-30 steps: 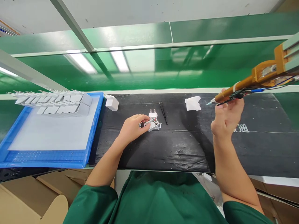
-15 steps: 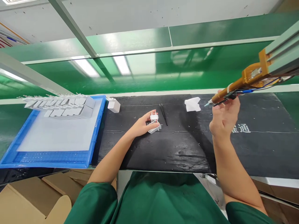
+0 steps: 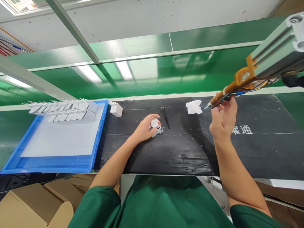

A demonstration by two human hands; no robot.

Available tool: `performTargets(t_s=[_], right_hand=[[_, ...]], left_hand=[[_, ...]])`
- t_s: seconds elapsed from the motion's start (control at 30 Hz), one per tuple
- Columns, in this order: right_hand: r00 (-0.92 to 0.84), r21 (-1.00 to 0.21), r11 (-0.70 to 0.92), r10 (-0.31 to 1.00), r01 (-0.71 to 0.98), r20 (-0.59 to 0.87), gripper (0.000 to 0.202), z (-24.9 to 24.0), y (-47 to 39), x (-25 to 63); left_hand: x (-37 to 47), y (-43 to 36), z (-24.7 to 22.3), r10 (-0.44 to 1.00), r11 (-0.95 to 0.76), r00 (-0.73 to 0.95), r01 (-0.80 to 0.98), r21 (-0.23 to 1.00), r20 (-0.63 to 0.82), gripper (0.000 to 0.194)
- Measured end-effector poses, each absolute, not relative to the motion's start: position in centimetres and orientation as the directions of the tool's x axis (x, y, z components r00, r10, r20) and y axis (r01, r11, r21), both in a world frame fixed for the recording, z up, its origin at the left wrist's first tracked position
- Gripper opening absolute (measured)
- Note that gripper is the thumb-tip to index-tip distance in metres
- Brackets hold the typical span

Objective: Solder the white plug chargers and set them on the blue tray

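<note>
The person's left hand [image 3: 143,128] is curled over a small white plug adapter [image 3: 155,123], thumb and fingers closed about it, so that only part of the adapter shows; it sits near the middle of the black mat [image 3: 180,152], its two prongs pointing away from the wearer. The right hand [image 3: 224,122] is raised at the other side, its fingers wrapped around an orange-brown tool [image 3: 226,91] mounted at the end of a grey metal arm [image 3: 273,57]. The tool's pale tip points leftward, close to a scrap of white paper [image 3: 194,107]; whether the two touch cannot be told. Black tweezers [image 3: 165,117] lie just beyond the left hand, to the adapter's right. At the left stands a blue tray [image 3: 101,128] lined with a white sheet [image 3: 59,142]; toward its far side, white adapters [image 3: 71,114] are packed in rows, prongs outward. One more white adapter [image 3: 116,109] stands outside, just beside the tray's right rim.
</note>
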State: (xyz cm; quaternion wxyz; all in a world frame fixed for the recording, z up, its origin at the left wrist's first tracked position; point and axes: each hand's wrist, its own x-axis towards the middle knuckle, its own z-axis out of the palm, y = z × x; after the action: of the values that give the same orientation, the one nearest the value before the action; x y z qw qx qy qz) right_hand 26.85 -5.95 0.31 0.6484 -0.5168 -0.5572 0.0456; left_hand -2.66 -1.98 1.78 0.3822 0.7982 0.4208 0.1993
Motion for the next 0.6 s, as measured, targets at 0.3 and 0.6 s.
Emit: performTargets(t_s=[0.3,0.6], right_hand=[[0.386,-0.722,0.428,0.636,0.544,0.668,0.05,0.3,-6.0,26.7],[0.402,-0.732,0.43,0.633,0.528,0.662,0.048,0.6,-6.0,26.5]], left_hand=[[-3.6,-3.1,3.5,0.793,-0.434,0.609,0.557,0.708,0.007,0.041],[-2.5,-3.9,1.9,0.919,-0.271,0.395,0.627,0.731,0.002,0.026]])
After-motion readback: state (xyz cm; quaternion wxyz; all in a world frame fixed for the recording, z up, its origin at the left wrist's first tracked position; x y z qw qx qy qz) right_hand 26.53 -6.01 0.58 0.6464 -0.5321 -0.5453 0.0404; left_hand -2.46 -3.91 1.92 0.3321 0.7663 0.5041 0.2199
